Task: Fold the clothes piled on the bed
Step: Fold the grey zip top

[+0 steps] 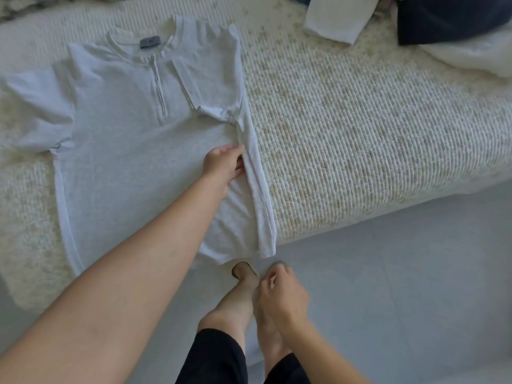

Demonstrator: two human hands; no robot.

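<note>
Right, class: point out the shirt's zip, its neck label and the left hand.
zip (159,85), head view: middle of the short zip below the collar.
neck label (150,42), head view: centre of the dark tag.
left hand (221,164), head view: back of the hand.
</note>
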